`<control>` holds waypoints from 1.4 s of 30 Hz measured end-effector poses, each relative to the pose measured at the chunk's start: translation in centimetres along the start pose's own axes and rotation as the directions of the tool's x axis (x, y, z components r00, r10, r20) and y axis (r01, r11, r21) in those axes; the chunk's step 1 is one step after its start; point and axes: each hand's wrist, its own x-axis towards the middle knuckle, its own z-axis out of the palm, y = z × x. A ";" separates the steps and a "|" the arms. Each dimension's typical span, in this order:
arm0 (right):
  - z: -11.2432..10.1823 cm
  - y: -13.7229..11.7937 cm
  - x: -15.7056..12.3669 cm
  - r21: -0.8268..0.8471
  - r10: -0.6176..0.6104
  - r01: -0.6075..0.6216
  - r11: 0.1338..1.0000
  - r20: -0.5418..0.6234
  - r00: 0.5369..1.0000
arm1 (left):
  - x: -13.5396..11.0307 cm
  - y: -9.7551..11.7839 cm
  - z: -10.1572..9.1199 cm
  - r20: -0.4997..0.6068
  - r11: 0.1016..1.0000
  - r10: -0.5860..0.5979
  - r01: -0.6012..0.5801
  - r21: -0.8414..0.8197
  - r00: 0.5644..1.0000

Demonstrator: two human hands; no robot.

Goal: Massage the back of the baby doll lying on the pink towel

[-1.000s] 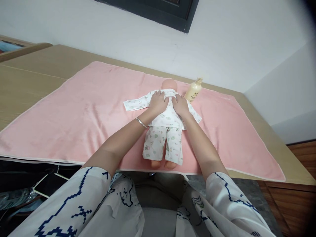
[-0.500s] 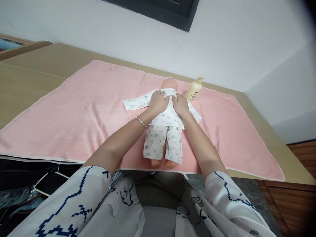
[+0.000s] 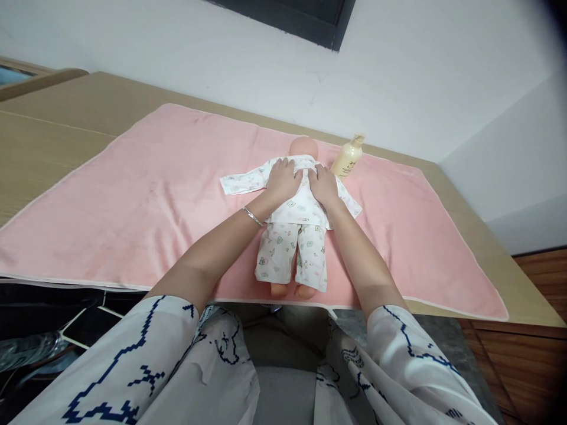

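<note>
A baby doll (image 3: 303, 203) lies on a pink blanket (image 3: 177, 171), its bald head at the far end and its bare feet near the table's front edge. It wears a white patterned long-sleeved top and matching trousers (image 3: 275, 251). My left hand (image 3: 284, 179) rests flat on the left side of the doll's upper body, fingers stretched toward its head. On the right side lies my right hand (image 3: 323, 185), likewise spread on the top. The thumbs point at each other with a small gap between. Neither hand grips anything.
Right of the doll's head stands a cream pump bottle (image 3: 348, 157), slightly tilted in view. The blanket covers much of a wooden table (image 3: 66, 130) set against a white wall (image 3: 155, 47). Below the table at left is a clear plastic item (image 3: 31, 351). Wooden drawers (image 3: 522, 360) are at lower right.
The view has shifted very slightly. Both hands stay in the same place on the doll's upper body, and the doll and bottle have not moved.
</note>
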 end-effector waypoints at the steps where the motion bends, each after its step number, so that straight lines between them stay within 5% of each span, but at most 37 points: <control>1: 0.0 0.0 0.0 0.003 0.001 -0.001 1.000 -0.001 1.000 | 0.0 0.0 0.0 0.000 1.000 0.001 -0.001 0.001 1.000; 42: -0.3 -0.1 -0.1 0.023 0.007 -0.007 1.000 -0.013 1.000 | 0.1 -0.3 0.8 0.006 0.987 -0.054 0.054 -0.151 0.999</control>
